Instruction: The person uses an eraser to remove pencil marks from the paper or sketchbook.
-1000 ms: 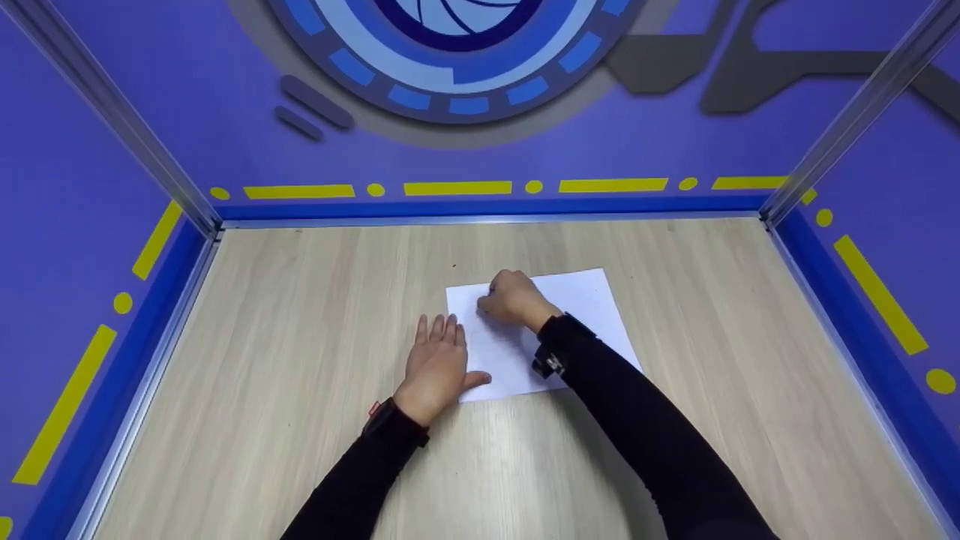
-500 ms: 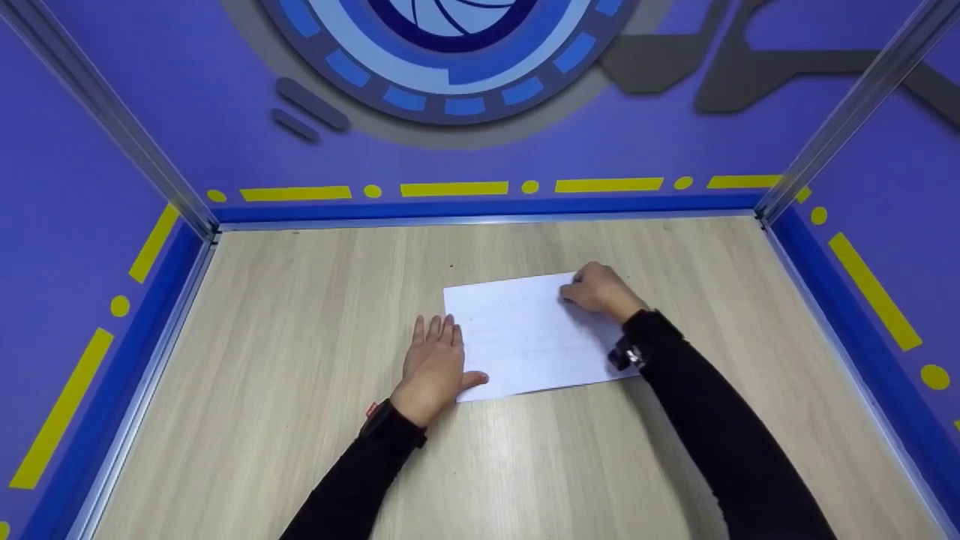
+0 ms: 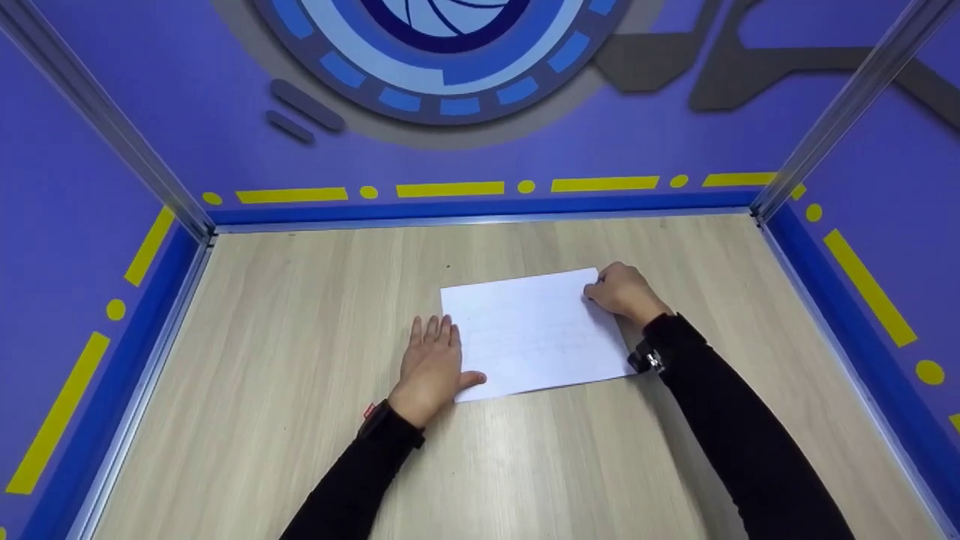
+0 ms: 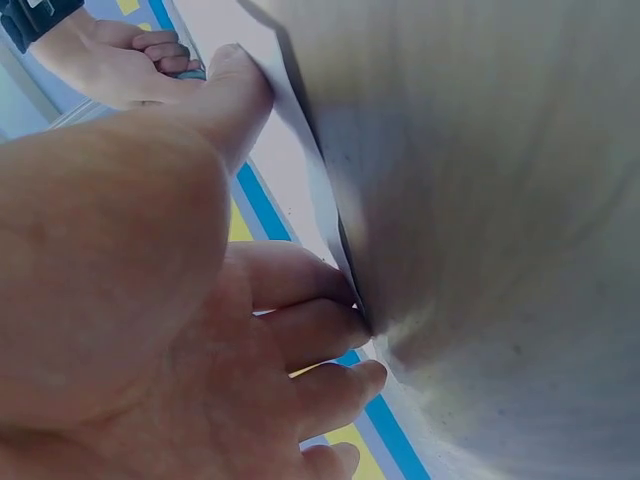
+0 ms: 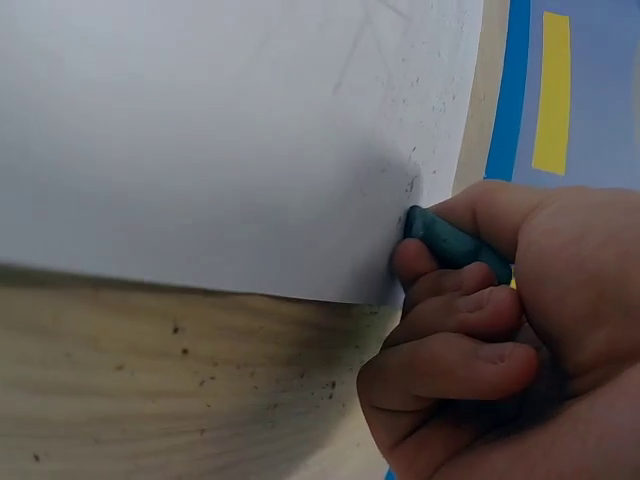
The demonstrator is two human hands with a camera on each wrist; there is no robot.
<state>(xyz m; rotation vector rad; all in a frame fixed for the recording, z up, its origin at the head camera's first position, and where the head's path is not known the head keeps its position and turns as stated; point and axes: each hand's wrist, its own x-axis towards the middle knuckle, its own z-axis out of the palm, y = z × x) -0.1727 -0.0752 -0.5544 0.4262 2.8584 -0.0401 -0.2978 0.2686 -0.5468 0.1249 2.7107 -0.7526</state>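
A white sheet of paper (image 3: 532, 330) lies on the wooden table, with faint grey pencil lines on it. My left hand (image 3: 430, 371) rests along its left edge, fingers straight and thumb laid on the paper near the lower left corner. At the upper right corner, my right hand (image 3: 626, 291) pinches a small teal eraser (image 5: 455, 245) between thumb and curled fingers, its tip at the paper's surface. In the right wrist view, dark crumbs lie on the paper around the eraser. Part of the eraser is hidden in the fingers.
Dark crumbs also dot the wooden table (image 5: 180, 390) beside the paper. Blue-purple panels (image 3: 450, 161) with yellow markings stand at the back and both sides. Metal rails (image 3: 480, 220) run along the table's edges.
My right hand has moved right across the upper part of the paper to its upper right corner, still pinching the eraser. The left hand stays in place on the left edge.
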